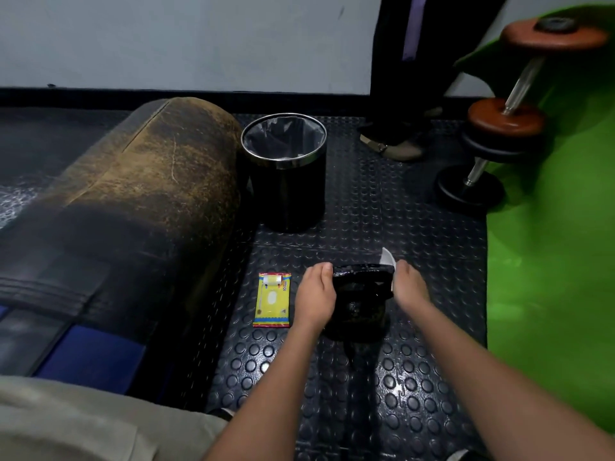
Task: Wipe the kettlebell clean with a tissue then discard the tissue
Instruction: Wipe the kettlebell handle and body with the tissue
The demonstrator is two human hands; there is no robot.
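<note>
On a studded black rubber floor mat (pixel 366 394), a glossy black kettlebell (pixel 357 301) sits between a person's two hands, its scuffed handle on top. The left hand (pixel 316 294) curls around the handle's left end; the right hand (pixel 407 287) pinches a white tissue (pixel 387 257) against the right end. A yellow tissue packet (pixel 272 300) lies just left, a lined black bin (pixel 284 171) beyond it.

A worn brown punching bag (pixel 133 194) lies left of the hands; dumbbells (pixel 506 118) lean far right beside a green mat (pixel 549 261), and someone's shoe (pixel 396 146) stands beyond
</note>
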